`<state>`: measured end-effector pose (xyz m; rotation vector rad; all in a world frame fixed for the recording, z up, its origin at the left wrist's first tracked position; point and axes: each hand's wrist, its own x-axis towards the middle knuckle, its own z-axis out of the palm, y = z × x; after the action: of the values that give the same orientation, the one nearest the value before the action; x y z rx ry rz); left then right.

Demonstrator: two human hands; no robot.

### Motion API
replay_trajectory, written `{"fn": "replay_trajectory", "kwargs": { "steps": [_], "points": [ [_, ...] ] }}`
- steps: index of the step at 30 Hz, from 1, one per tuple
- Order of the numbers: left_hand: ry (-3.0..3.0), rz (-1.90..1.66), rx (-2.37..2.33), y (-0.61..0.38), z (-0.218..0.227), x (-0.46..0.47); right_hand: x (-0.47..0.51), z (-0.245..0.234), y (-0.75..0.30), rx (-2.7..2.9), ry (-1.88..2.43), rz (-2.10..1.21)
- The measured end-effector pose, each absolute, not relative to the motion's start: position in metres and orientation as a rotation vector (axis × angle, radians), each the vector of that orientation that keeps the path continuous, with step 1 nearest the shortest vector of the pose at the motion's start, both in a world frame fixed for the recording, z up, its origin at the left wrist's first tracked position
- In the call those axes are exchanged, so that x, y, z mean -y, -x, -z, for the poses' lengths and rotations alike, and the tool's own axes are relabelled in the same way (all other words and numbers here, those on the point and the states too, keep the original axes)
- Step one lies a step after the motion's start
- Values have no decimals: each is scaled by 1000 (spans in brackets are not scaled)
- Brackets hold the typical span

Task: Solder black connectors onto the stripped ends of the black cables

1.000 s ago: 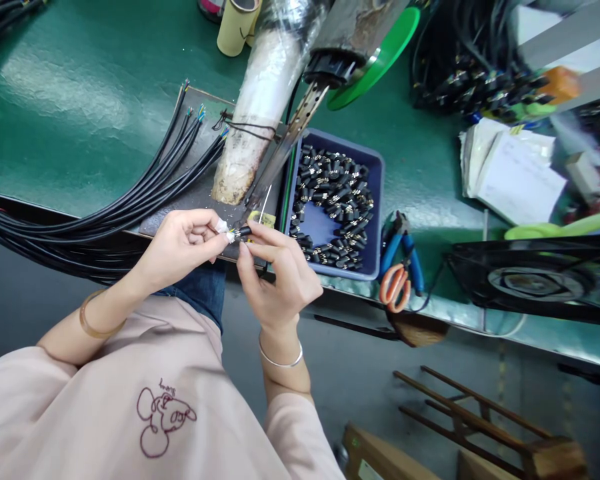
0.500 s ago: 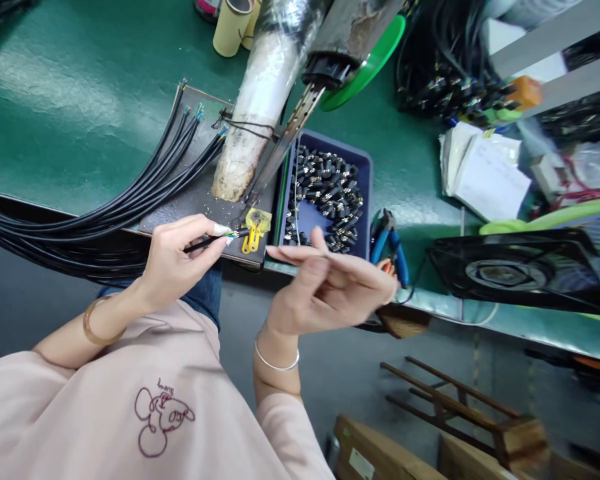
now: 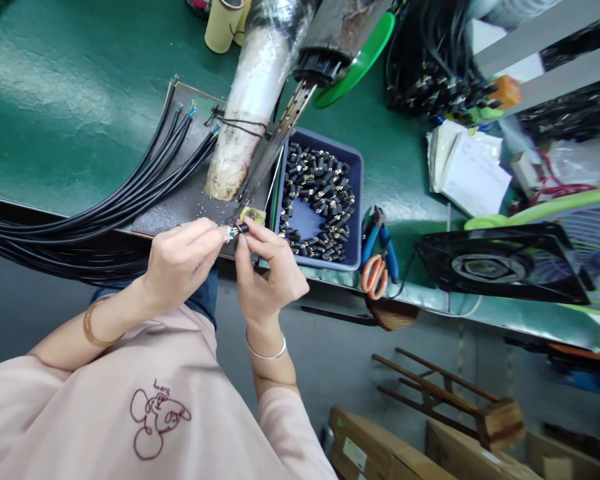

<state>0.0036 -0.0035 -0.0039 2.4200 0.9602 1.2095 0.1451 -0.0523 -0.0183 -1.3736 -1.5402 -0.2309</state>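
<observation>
My left hand (image 3: 183, 260) pinches the stripped end of a black cable, its coloured wires showing at the fingertips. Facing it, my right hand (image 3: 267, 267) pinches a small black connector (image 3: 242, 229) and holds it against the cable end. Both hands meet at the bench's front edge, just in front of a small yellow jig (image 3: 253, 215). To the right of the hands stands a blue tray (image 3: 353, 200) full of several black connectors. A bundle of black cables (image 3: 105, 210) fans across the green bench from the left.
A plastic-wrapped machine column (image 3: 250, 107) with a metal arm rises behind the hands. Blue and orange pliers (image 3: 377, 257) lie right of the tray, then a black fan (image 3: 495, 267). Papers (image 3: 467, 177) and more cables crowd the back right. A wooden stool (image 3: 445, 393) and cardboard boxes stand on the floor.
My right hand swung out to the right with fingers spread, then came back to the cable end pinching a black connector. The left hand kept its hold on the cable.
</observation>
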Motion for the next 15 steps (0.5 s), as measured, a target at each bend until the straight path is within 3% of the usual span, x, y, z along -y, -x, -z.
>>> {"fn": "replay_trajectory", "kwargs": {
  "steps": [7,15],
  "points": [
    [-2327,-1234,-971,-7,6,0,50,20,-149,1534,1334,45],
    [-2289,-1322,-932,-7,5,0,45,11,-149,1596,1322,178]
  ]
}}
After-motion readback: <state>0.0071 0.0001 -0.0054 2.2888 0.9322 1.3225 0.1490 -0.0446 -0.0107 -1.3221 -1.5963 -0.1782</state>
